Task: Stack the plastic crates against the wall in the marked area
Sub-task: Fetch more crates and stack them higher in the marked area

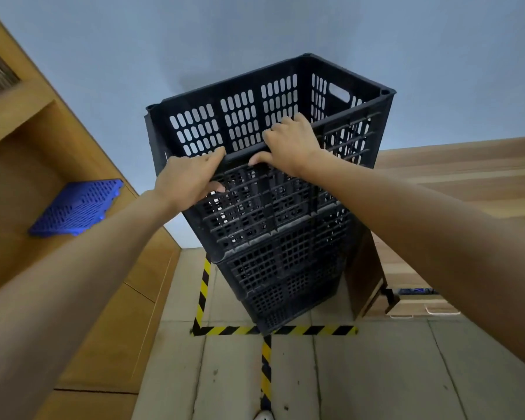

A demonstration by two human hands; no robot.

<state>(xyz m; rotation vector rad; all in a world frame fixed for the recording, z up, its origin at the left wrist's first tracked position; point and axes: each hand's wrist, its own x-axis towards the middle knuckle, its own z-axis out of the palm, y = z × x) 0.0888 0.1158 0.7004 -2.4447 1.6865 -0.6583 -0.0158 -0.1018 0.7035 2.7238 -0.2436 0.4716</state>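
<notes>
Head view, single wide-angle camera: worn at head height, facing forward and steeply down, close to a stack of black slotted plastic crates [273, 225] at centre frame. Pale blue wall [255, 25] at 12 o'clock; grey tiled floor [376, 374] with yellow-black striped tape [273, 330] at 6 o'clock. Strong edge distortion. No second view.

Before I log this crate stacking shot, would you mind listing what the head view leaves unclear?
- Left hand fingertips: curled behind the top crate's near rim.
- Stack's back against the wall: hidden by the crates themselves.
- Bottom crate base: covers part of the striped floor tape.
- White object: cut off by the bottom edge.
</notes>
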